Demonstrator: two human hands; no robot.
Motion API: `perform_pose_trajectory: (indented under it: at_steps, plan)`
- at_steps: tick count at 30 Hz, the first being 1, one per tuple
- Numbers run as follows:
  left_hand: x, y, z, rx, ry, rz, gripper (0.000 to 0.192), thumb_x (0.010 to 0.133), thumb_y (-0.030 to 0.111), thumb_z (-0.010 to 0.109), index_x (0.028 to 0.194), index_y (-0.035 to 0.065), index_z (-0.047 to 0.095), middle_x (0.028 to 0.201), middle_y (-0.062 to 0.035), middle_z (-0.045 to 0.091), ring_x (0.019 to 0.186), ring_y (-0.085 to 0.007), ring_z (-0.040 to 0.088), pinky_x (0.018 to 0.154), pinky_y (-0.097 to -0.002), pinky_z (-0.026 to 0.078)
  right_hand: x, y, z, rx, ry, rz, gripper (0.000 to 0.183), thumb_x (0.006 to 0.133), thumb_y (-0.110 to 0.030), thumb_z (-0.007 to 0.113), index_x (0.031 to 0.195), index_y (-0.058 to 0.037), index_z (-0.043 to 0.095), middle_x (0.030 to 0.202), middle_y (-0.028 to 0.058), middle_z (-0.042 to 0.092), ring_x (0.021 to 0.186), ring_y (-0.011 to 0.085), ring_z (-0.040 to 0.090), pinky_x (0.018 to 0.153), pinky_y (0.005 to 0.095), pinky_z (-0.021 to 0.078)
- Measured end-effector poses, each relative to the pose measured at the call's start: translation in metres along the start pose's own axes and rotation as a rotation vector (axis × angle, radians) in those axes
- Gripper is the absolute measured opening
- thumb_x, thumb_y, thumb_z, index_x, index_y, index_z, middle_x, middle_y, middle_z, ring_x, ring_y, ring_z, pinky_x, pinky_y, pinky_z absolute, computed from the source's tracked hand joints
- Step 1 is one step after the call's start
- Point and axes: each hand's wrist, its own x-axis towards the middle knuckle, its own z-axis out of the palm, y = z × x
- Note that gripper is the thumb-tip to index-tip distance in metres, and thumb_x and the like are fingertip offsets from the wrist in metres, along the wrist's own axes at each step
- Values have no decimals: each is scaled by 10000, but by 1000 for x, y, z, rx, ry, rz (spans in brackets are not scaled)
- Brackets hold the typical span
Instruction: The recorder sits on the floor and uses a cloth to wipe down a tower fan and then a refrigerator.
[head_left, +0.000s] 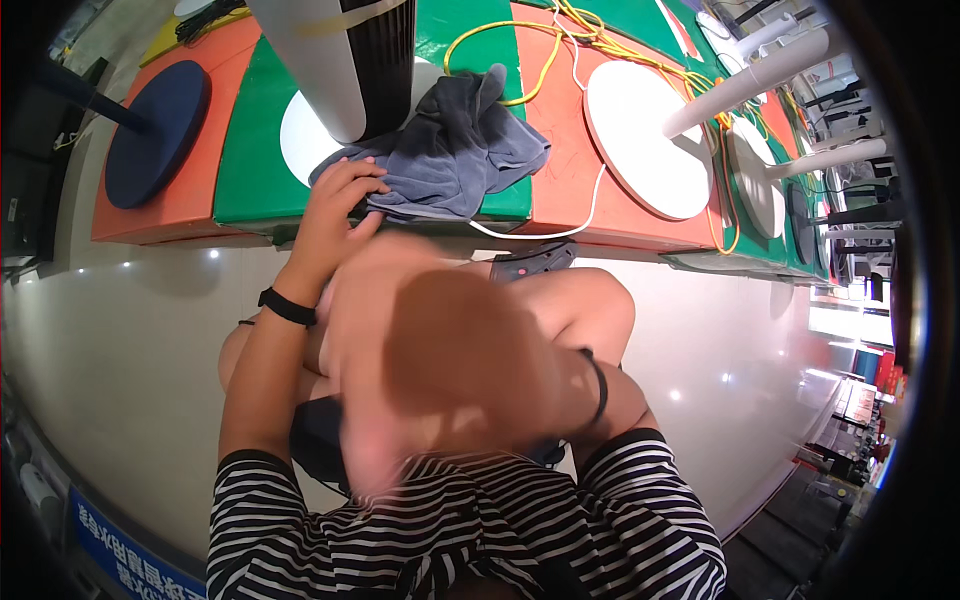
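My left hand (341, 196), with a black band on its wrist, lies at the left end of a crumpled grey cloth (457, 157). Its fingers rest over the fabric and the thumb is near the front edge; whether it grips the cloth is unclear. Behind the cloth rises a white and black tower appliance (330, 67) on a round white base (296, 135); the cloth covers part of that base. Close to the camera, my right hand (457, 345) is raised in front of my lap, large and blurred. Its fingers cannot be made out, and no object shows in it.
The appliance stands on a low green and orange platform (259, 161). To the left is a dark blue round base (157, 135); to the right, a white round base (637, 142) with a pole. Yellow cables (540, 30) and a white cord (555, 234) trail across. A grey clog (536, 259) shows below.
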Motion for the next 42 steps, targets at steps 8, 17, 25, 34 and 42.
perform_pose_trajectory:
  at_steps: [8,17,25,34,42]
  plan:
    - [-1,5,4,52,-1,47,356,811,33,749,1159,59,681,1426,-149,640,1420,-391,552,1255,-560,368,-32,215,-77,-959,394,491,557,990,-240,715,1420,71,548,1451,332,564,1403,504,503,1177,518,420]
    - [-4,2,3,68,21,70,316,840,72,788,1141,65,692,1466,-131,643,1413,-369,567,1242,-550,388,11,300,-115,-1023,-9,541,754,957,-128,648,1622,45,335,1699,318,321,1587,542,259,1285,596,303]
    - [1,4,8,66,27,118,271,874,80,792,1123,40,691,1389,-135,695,1365,-355,611,1193,-516,455,27,325,-148,-942,-205,313,711,916,-34,561,1616,-43,439,1703,239,386,1593,491,293,1320,505,288]
    - [-16,-8,-73,-119,-81,-322,276,868,26,755,1125,-29,672,1203,-178,769,1185,-366,718,1049,-397,533,-23,251,-73,-1157,-16,363,687,895,-56,582,1575,-18,497,1642,256,462,1537,508,381,1295,504,325]
    - [-16,-23,-65,-58,71,-243,197,864,-59,714,982,-47,557,1264,-209,778,1350,-370,672,1117,-415,508,-8,278,-87,-1150,5,475,699,925,-82,589,1610,-39,459,1684,230,420,1562,499,350,1301,504,319]
